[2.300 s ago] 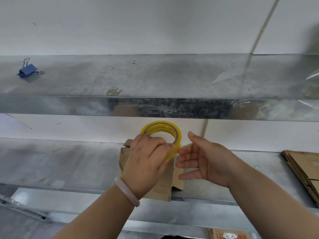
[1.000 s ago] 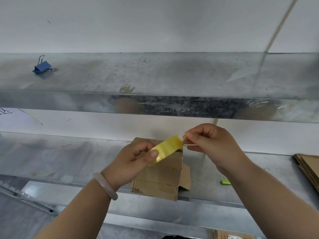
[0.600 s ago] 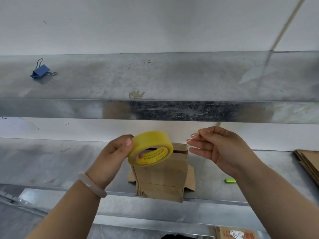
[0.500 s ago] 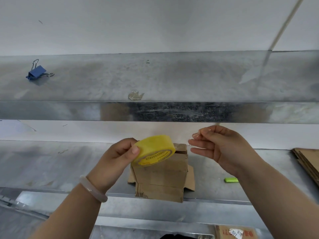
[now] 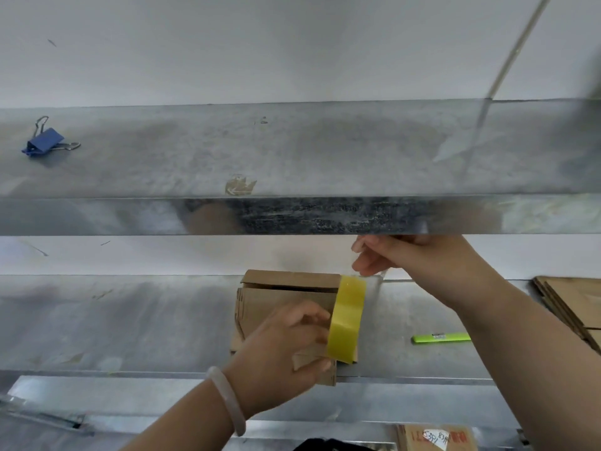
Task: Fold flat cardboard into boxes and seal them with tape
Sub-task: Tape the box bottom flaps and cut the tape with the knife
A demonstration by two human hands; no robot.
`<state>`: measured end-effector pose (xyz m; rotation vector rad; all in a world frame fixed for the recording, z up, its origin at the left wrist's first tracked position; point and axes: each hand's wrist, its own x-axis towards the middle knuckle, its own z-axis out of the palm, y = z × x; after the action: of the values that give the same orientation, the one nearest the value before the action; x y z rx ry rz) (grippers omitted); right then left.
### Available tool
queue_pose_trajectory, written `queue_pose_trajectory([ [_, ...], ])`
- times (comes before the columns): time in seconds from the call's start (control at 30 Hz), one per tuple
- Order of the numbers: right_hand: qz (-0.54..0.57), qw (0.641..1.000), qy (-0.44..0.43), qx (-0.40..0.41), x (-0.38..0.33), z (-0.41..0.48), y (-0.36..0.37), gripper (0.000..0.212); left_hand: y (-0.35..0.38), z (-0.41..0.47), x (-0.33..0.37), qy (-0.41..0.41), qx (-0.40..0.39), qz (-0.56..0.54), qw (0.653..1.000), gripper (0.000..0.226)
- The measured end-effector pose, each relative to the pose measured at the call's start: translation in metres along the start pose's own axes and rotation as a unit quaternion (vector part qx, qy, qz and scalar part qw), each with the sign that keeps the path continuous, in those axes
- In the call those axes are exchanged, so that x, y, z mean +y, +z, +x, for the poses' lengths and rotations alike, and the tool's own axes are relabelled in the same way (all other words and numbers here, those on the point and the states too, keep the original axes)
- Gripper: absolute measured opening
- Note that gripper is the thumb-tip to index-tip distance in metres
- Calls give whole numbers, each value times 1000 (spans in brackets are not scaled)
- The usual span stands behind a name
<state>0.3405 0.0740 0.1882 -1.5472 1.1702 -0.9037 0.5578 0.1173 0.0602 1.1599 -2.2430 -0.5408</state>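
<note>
The roll (image 5: 346,320) is gripped edge-on by the left hand (image 5: 283,349), at the right side of the box (image 5: 286,297) on the shelf (image 5: 130,320). The tape end (image 5: 374,278) is pinched by the right hand (image 5: 416,258) just above the roll, so the strip runs upward, with the box to its left and nearer the left hand.

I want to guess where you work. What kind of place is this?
Probably a packing bench in a warehouse or workshop: bare metal shelves, a box with a tape roll held against it, and flat cardboard stacked on the right.
</note>
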Motion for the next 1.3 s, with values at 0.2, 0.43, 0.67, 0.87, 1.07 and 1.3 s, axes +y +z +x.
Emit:
queue_pose_trajectory([
  [0.2,-47,996,22,-70,-1,-11,-29,21,9,21,18,-114,75,-128,982,33],
  [0.43,-1,995,-37,-97,2,-23,-57,24,37,64,28,-189,-14,-301,935,65],
  [0.67,46,995,-61,-65,18,-38,-80,20,51,64,47,-169,-17,-275,946,16],
  [0.87,53,997,-54,23,33,-46,-85,18,21,48,43,-172,71,-450,874,39],
  [1.07,106,992,41,60,59,-44,-78,14,-12,38,42,-111,151,-372,909,31],
  [1.3,251,961,114,34,61,-37,-56,34,-32,31,45,-87,137,-283,945,33],
])
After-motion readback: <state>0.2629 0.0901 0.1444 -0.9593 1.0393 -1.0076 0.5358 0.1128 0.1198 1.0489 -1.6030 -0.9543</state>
